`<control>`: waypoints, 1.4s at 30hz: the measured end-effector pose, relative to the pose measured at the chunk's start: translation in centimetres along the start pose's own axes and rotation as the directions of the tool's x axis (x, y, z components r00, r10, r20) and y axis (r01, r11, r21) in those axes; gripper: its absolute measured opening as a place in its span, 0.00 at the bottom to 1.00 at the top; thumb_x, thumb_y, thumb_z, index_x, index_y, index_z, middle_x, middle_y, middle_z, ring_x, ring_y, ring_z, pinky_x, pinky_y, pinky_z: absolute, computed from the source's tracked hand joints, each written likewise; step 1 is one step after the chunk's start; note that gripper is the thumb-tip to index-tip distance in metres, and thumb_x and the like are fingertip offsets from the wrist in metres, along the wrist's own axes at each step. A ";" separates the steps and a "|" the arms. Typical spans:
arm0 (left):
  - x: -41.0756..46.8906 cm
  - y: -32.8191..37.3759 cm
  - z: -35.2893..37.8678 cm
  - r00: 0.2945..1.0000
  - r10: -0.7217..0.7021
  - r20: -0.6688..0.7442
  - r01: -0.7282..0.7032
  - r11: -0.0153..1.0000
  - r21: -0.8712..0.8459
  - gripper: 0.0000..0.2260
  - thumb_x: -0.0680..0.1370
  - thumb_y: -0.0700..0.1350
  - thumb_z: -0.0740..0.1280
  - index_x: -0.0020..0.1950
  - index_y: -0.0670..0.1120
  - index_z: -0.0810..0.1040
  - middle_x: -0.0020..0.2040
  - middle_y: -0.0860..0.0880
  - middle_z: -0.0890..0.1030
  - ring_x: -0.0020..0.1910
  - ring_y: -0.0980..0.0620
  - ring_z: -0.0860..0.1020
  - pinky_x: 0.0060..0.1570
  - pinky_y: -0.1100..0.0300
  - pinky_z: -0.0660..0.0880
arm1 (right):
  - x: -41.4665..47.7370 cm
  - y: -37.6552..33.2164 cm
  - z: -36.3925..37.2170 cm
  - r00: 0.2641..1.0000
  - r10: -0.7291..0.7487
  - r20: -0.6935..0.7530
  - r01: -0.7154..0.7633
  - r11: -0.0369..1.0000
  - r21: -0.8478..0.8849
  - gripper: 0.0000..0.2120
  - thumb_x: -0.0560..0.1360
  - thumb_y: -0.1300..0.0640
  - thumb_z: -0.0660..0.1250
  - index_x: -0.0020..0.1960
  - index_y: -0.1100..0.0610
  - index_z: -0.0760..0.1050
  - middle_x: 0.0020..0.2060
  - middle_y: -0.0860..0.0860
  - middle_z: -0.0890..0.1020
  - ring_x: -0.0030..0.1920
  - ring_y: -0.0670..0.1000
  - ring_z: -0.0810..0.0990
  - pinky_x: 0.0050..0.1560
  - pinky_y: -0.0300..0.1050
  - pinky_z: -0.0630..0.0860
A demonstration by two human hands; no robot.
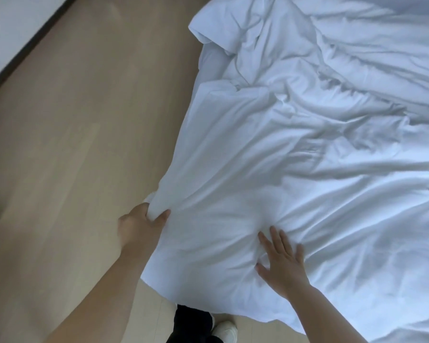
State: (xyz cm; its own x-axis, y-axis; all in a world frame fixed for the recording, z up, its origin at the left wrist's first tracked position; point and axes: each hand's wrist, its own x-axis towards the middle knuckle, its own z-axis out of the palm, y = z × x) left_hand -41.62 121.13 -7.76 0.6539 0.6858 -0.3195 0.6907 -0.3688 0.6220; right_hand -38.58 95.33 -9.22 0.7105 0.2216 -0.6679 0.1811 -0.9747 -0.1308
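Observation:
A large white duvet (307, 144) lies rumpled across the bed, filling the right and middle of the head view. Its near left corner is bunched up and held in my left hand (140, 222), with fingers and thumb curled round the cloth at the bed's edge. To the right, my right hand (280, 261) lies flat on the duvet with its fingers spread, pressing the fabric down. Creases fan out from both hands.
Light wooden floor (72, 144) runs along the left of the bed. A white wall with a dark skirting board (27, 43) crosses the top left corner. My dark trouser leg (191, 323) and white shoe (224, 332) show at the bottom.

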 end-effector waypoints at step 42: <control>37.5 24.9 -7.0 0.229 0.775 0.589 -0.909 0.387 -0.157 0.19 0.74 0.58 0.58 0.52 0.47 0.81 0.47 0.60 0.77 0.46 0.63 0.75 0.49 0.76 0.66 | 23.5 -16.5 -23.3 0.714 0.660 -0.233 -0.332 0.613 0.717 0.39 0.73 0.43 0.65 0.76 0.50 0.47 0.75 0.49 0.54 0.75 0.50 0.53 0.72 0.52 0.54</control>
State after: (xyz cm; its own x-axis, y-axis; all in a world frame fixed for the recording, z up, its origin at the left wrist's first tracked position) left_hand -2.02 142.05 0.78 0.8667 -0.4987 -0.0123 -0.3751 -0.6676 0.6431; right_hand -9.07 117.23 -5.70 0.7856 -0.4782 -0.3926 -0.6124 -0.6912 -0.3836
